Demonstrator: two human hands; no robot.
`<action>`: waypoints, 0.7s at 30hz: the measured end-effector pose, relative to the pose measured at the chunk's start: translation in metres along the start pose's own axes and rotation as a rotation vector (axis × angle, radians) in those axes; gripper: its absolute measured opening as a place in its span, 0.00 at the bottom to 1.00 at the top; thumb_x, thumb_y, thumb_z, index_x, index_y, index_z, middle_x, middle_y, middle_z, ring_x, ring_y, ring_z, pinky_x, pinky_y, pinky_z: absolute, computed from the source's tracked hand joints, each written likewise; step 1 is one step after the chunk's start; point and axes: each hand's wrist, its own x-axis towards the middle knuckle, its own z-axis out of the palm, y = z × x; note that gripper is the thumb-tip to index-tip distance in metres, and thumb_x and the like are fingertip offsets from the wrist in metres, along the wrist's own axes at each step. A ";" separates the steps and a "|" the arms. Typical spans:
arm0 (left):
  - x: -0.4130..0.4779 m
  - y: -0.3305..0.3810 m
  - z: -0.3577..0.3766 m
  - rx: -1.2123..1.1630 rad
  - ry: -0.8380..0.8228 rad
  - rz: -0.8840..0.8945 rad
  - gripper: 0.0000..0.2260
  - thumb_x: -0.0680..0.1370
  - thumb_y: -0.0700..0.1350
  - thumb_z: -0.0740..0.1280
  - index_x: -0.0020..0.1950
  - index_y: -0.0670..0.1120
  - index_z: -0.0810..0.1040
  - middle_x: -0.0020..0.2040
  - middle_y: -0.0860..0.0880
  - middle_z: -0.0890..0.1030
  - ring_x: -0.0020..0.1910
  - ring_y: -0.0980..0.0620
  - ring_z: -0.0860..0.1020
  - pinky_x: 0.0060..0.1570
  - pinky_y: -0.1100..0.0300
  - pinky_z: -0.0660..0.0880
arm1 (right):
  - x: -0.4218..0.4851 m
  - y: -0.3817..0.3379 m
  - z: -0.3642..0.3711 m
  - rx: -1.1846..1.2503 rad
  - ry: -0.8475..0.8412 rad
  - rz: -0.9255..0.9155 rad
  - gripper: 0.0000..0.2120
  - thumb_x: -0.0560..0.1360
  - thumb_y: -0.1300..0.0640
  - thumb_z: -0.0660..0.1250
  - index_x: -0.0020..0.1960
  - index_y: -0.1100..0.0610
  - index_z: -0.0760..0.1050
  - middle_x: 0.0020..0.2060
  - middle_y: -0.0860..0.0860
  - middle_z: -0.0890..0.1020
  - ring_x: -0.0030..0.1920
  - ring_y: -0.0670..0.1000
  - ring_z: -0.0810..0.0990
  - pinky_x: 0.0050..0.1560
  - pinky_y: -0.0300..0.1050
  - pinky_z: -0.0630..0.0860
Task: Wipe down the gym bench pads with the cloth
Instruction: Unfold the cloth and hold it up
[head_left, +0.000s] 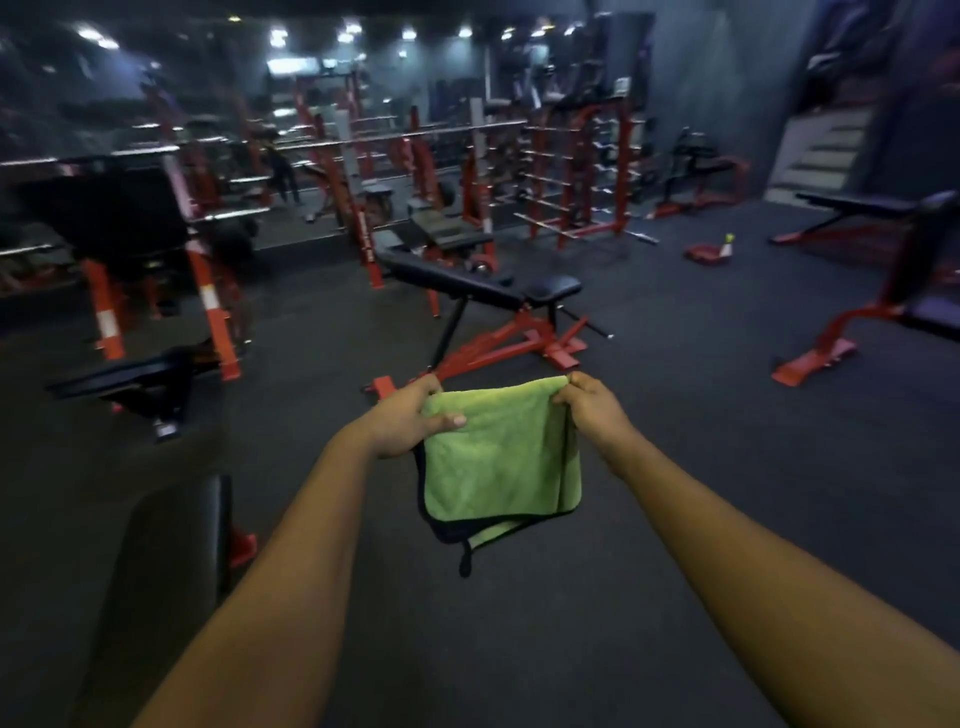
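Observation:
A green cloth (501, 462) with a dark hem hangs folded in the air in front of me. My left hand (410, 415) grips its upper left corner, thumb across the front. My right hand (592, 408) pinches the upper right corner. Beyond the cloth stands a gym bench (457, 278) with a black back pad, a small black seat pad (558, 288) and a red frame, a couple of steps ahead on the dark floor.
Another black pad (176, 540) sits close at my lower left. More red-framed benches stand at the left (140, 376) and right (914, 249). Red racks (576, 171) with bars line the back. A red object with a bottle (709, 252) lies on the floor.

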 end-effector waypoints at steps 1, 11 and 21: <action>0.020 0.014 0.007 0.023 -0.026 0.048 0.16 0.75 0.57 0.72 0.54 0.50 0.72 0.53 0.49 0.79 0.52 0.49 0.79 0.51 0.51 0.75 | 0.009 0.005 -0.020 -0.008 0.025 0.005 0.05 0.76 0.62 0.64 0.43 0.54 0.71 0.38 0.52 0.73 0.41 0.50 0.71 0.42 0.47 0.65; 0.197 0.125 0.065 0.179 -0.104 0.134 0.13 0.69 0.51 0.79 0.44 0.47 0.78 0.44 0.51 0.82 0.46 0.51 0.80 0.42 0.57 0.74 | 0.108 0.027 -0.178 -0.117 0.211 -0.017 0.07 0.77 0.60 0.64 0.41 0.51 0.73 0.38 0.45 0.77 0.37 0.44 0.72 0.35 0.41 0.65; 0.400 0.161 0.084 0.108 -0.042 0.221 0.18 0.68 0.46 0.80 0.48 0.44 0.73 0.46 0.46 0.80 0.41 0.47 0.80 0.26 0.54 0.75 | 0.279 0.054 -0.248 -0.142 0.290 -0.022 0.10 0.76 0.63 0.64 0.45 0.49 0.76 0.44 0.48 0.81 0.43 0.47 0.77 0.38 0.43 0.72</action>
